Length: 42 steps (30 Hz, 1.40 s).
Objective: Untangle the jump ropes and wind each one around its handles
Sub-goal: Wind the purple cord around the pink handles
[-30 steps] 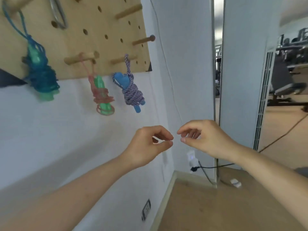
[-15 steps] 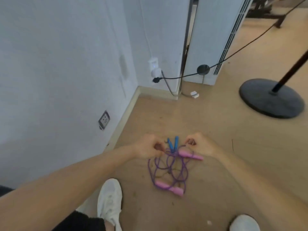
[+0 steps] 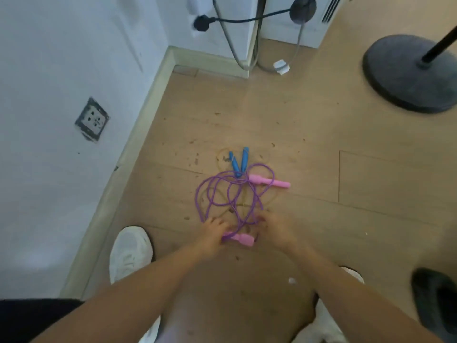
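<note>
In the middle of the frame a purple rope (image 3: 217, 191) loops over a light brown wooden floor (image 3: 321, 134) flecked with dark specks, with pink handles (image 3: 269, 181) and, just above, blue handles (image 3: 243, 159) on a faint pale yellow cord (image 3: 223, 150). The wall (image 3: 61, 58) on the left is plain white with a grey socket plate (image 3: 92, 119), and a white shoe (image 3: 129, 251) shows at lower left. The round stand base (image 3: 400, 78) at upper right is black, as is the cable (image 3: 247, 19) along the top.
</note>
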Motion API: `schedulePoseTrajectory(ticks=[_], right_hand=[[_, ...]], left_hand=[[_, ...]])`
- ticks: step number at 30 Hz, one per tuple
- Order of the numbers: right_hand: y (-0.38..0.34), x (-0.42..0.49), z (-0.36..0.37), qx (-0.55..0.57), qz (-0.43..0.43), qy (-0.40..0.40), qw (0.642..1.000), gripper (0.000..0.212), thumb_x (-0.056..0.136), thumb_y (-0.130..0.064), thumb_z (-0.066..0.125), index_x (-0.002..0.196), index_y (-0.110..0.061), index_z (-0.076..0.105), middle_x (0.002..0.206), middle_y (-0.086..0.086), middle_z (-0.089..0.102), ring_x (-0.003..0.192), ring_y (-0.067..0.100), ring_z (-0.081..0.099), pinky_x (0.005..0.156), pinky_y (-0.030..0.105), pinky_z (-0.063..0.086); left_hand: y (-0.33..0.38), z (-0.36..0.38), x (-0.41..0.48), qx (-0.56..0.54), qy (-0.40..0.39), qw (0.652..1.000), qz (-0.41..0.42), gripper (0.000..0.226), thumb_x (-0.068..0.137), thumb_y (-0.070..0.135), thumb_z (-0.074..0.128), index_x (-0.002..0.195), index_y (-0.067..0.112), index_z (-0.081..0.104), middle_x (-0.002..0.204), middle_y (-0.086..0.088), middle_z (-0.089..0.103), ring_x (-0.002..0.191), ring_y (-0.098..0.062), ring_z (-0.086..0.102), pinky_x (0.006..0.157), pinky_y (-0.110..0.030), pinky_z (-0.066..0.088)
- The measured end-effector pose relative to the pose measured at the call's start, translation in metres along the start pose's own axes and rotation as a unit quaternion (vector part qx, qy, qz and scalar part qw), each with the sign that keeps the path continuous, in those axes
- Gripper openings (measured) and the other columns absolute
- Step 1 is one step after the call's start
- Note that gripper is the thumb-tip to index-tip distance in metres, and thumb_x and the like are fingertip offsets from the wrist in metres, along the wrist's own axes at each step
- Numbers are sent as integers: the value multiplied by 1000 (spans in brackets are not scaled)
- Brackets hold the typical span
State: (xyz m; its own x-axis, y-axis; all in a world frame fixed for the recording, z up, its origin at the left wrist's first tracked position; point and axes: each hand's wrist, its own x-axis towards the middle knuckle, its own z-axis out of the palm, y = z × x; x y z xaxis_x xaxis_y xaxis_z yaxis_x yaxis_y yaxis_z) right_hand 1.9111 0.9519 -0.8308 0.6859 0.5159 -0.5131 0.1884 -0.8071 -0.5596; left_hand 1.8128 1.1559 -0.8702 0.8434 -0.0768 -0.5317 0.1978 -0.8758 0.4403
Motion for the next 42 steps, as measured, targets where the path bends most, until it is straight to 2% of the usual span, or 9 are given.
schedulePoseTrajectory(ticks=[7, 12, 16, 19, 23, 27, 31, 36, 42], right_hand=[[35, 49, -31, -93, 79, 137, 983, 57, 82, -3, 63, 137, -3, 47, 139, 21, 46, 119, 43, 47, 96, 45, 41], [47, 80, -39, -158, 67, 127, 977, 58, 84, 2, 53, 140, -8, 44, 142, 14, 46, 118, 43, 43, 101, 46, 35], [55, 92, -38, -217, 84, 126, 964, 41, 89, -7, 56, 129, -13, 54, 127, 16, 54, 116, 41, 44, 96, 46, 37], [62, 93, -35, -240, 95, 122, 958, 26, 90, -15, 59, 116, -11, 62, 117, 19, 56, 112, 39, 46, 92, 45, 40], [63, 83, -38, -124, 95, 124, 980, 20, 89, -13, 62, 106, -3, 60, 107, 23, 63, 102, 39, 55, 81, 41, 40], [64, 59, -50, -30, 77, 146, 986, 12, 89, -14, 64, 98, -8, 61, 92, 17, 66, 85, 34, 60, 67, 35, 38], [62, 33, -68, 8, 58, 169, 984, 9, 90, -20, 66, 91, -13, 61, 78, 5, 61, 74, 27, 55, 62, 31, 33], [44, 17, -94, 62, 42, 233, 970, 8, 89, -21, 66, 83, -16, 62, 73, 2, 61, 70, 22, 55, 64, 30, 38], [5, 0, -129, 154, 64, 293, 941, 10, 84, -28, 60, 77, -22, 60, 76, 9, 67, 72, 27, 61, 69, 39, 50]], left_hand=[[-30, 11, 17, -112, 115, 983, -93, 19, 88, 17, 55, 105, 18, 63, 104, -11, 70, 94, -33, 65, 82, -46, 53], [-60, -23, 27, -322, 298, 866, -242, 20, 101, 5, 47, 114, -2, 59, 108, -22, 65, 99, -33, 61, 89, -41, 46], [-92, -53, 18, -331, 379, 778, -376, 22, 99, 7, 48, 118, 1, 54, 117, -22, 60, 108, -36, 59, 92, -40, 43], [-76, -62, -2, -197, 411, 813, -364, 17, 93, 8, 52, 110, 8, 55, 109, -16, 61, 95, -36, 58, 77, -39, 41], [-34, -34, -4, -105, 348, 928, -85, 7, 81, 14, 57, 88, 17, 60, 91, -5, 60, 82, -26, 57, 65, -39, 48], [0, 10, 2, -10, 213, 971, 105, 19, 73, 28, 58, 90, 23, 66, 91, 0, 61, 88, -22, 53, 65, -38, 52], [15, 39, 4, 103, 108, 986, 68, 41, 70, 39, 74, 109, 30, 66, 103, 2, 60, 97, -25, 56, 71, -37, 50], [13, 37, 11, 149, 141, 979, 11, 33, 56, 23, 87, 84, 27, 69, 88, -4, 60, 84, -28, 60, 62, -36, 48], [13, -22, 12, -202, 124, 970, -55, 25, 94, 23, 65, 108, 3, 68, 104, -11, 48, 96, -22, 47, 84, -27, 36]])
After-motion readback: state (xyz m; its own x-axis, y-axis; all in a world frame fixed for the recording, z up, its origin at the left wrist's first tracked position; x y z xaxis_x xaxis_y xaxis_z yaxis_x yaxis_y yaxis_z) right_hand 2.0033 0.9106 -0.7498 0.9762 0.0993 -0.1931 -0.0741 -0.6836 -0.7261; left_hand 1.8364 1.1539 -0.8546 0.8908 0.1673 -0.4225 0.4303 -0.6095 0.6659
